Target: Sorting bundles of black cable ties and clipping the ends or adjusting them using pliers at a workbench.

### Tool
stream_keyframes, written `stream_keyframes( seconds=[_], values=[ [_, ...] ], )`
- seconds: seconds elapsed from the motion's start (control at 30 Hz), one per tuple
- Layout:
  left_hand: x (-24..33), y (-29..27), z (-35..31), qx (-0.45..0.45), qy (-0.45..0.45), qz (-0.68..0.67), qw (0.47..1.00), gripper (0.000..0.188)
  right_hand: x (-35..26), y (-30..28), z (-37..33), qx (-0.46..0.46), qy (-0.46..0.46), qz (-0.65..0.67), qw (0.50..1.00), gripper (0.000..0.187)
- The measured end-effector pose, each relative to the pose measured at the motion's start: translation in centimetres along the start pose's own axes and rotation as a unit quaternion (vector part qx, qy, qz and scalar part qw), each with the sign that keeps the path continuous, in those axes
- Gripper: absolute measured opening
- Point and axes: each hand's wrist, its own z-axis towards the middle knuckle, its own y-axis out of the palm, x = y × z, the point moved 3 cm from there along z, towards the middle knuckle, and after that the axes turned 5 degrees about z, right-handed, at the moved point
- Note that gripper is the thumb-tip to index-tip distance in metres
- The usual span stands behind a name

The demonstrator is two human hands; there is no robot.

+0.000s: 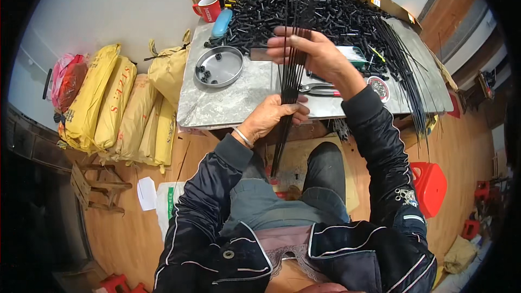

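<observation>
A bundle of thin black rods (290, 82) stands steeply tilted over the table's front edge, its lower end hanging above my lap. My left hand (265, 117) is closed around the bundle below its middle, thumb across the front. Higher up, my right hand (321, 57) lies against the rods from the right. Its fingers are stretched out behind them and show on their left side; the thumb is at the front. The upper rods fan slightly apart in front of a large heap of black tubular parts (260, 19).
On the grey table (217, 106) are a round metal tray (225, 70) with small black parts, red-handled pliers (320, 90), a dish of small metal pieces (378, 89), a red mug (208, 8) and more black rods (412, 84). Yellow sacks (92, 97) stand left; a red jug (431, 187) stands right.
</observation>
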Motion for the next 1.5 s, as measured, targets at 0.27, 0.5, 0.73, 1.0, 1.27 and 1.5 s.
stream_keyframes(
  seconds=[0.27,0.5,0.73,1.0,1.27,1.5],
  values=[
    [2.7,0.5,-1.1,0.223,0.192,0.588,0.754,0.081,1.3,4.0,-3.7,-0.021,-0.080,-0.181,0.980,0.020],
    [0.3,-2.2,0.0,0.070,0.294,0.744,0.597,0.097,4.2,6.1,-6.4,-0.083,-0.122,-0.285,0.947,0.017],
    [6.0,-1.7,-3.5,-0.002,0.112,0.366,0.924,0.087,3.7,4.2,-6.5,-0.077,-0.072,-0.246,0.964,0.018],
    [10.5,4.8,-2.7,0.067,0.316,0.299,0.898,0.025,2.1,2.4,-6.3,-0.138,-0.128,-0.455,0.871,0.031],
    [9.9,4.5,-2.2,0.078,0.324,0.259,0.907,0.019,-1.6,-16.6,-3.9,0.251,0.012,-0.745,0.618,0.015],
    [10.2,3.9,-2.4,0.105,0.327,0.285,0.895,0.018,-2.2,-17.3,-2.8,0.216,-0.016,-0.778,0.589,0.012]
  ],
)
